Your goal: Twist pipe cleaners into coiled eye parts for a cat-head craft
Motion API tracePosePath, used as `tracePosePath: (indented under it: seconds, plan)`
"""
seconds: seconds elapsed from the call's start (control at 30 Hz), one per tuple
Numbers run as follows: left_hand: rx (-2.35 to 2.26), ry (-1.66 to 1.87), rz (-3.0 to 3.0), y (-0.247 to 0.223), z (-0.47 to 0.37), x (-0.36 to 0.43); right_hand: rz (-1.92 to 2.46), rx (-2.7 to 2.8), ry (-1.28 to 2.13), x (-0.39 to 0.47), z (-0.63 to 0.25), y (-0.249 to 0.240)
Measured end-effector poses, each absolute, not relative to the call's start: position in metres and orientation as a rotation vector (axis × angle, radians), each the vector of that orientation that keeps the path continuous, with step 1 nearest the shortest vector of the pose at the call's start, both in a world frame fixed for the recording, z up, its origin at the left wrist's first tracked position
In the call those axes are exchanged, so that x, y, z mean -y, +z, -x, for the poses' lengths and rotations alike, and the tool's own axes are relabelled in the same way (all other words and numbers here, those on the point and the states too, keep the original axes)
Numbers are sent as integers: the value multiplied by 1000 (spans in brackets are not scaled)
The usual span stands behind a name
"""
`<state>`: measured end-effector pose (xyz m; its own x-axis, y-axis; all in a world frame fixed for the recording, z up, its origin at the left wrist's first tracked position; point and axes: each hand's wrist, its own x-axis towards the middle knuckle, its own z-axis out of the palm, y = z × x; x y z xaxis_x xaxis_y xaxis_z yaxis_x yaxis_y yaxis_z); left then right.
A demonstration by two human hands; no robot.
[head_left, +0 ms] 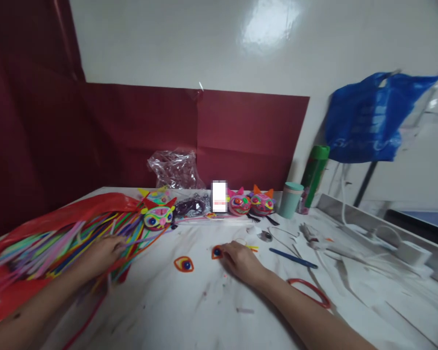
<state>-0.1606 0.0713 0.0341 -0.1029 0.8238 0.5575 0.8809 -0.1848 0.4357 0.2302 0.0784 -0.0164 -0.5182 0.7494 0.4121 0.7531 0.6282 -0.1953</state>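
My left hand [107, 253] is closed at the edge of a heap of colourful pipe cleaners [69, 238]. From its fingertips runs a purple pipe cleaner [138, 238]. My right hand [239, 260] pinches the right side of an orange-rimmed eye piece [216, 252] with a dark blue centre, and its fingers cover part of it. A matching eye piece [184, 264] lies flat on the white table to the left, touched by neither hand. Behind them sits a cat-like head [159, 217] with red ears and blue eyes.
Two pink cat-like heads [240, 203] stand at the back beside a teal cup [291, 200] and a green spray can [313, 177]. On the right lie a blue tool [293, 258], red-handled scissors [310, 291] and a white power adapter [412, 255]. Red plastic [105, 201] lies under the pipe cleaners.
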Motion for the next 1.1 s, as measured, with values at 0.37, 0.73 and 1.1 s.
tracePosePath:
  seconds: [0.37, 0.73, 1.1]
  plan:
    - [2132, -561, 2282, 22, 173, -48, 1078, 2445, 35, -78, -230, -26]
    - [2117, -689, 1954, 22, 185, -31, 1008, 2448, 37, -83, -232, -35]
    - [1989, -746, 2106, 3, 195, -24, 990, 2473, -30, -84, -232, -38]
